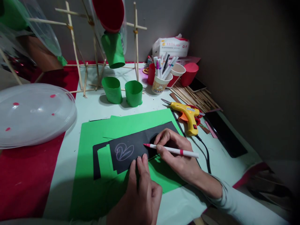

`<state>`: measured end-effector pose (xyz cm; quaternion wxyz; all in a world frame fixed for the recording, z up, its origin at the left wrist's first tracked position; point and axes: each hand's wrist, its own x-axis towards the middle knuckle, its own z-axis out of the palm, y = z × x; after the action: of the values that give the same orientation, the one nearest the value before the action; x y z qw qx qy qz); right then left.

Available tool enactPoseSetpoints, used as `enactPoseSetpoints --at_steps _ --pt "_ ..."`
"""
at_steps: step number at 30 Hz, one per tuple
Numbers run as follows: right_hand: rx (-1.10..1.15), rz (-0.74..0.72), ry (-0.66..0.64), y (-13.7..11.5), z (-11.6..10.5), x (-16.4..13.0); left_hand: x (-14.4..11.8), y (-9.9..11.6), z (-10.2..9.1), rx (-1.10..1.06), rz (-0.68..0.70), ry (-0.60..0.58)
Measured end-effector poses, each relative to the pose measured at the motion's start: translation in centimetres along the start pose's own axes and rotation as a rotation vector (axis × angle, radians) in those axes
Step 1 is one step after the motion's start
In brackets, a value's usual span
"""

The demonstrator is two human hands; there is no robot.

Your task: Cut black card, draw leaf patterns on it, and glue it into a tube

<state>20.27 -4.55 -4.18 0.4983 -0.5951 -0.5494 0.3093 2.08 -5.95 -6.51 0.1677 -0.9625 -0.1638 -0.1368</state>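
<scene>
A strip of black paper [138,137] lies at a slant on green sheets [93,197]. A pale leaf-like outline [124,152] is drawn near its left end. Pinched in my right hand [179,151] is a white felt-tip marker [173,150] with a pink tip, which points left at the strip's middle. Whether the tip touches the paper I cannot tell. My left hand [142,190] rests its outstretched fingertips on the strip's lower edge, holding nothing. Another black paper piece [96,162] shows at the left, partly covered.
A yellow glue gun [187,114] with a black cord lies right of the sheets, beside a dark phone [225,134]. Behind stand green paper cups [134,95], a marker cup [160,84] and wooden sticks [195,97]. A stick frame [73,47] rises behind; a plastic lid [37,118] sits left.
</scene>
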Motion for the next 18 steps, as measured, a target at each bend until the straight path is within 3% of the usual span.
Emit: enactPoseSetpoints --at_steps 11,18 --pt "0.027 0.022 0.001 0.62 0.35 -0.15 0.37 -0.79 -0.46 0.034 0.113 -0.037" --pt "-0.005 -0.007 0.009 0.91 0.28 -0.34 0.2 -0.57 -0.5 0.03 0.079 -0.052"
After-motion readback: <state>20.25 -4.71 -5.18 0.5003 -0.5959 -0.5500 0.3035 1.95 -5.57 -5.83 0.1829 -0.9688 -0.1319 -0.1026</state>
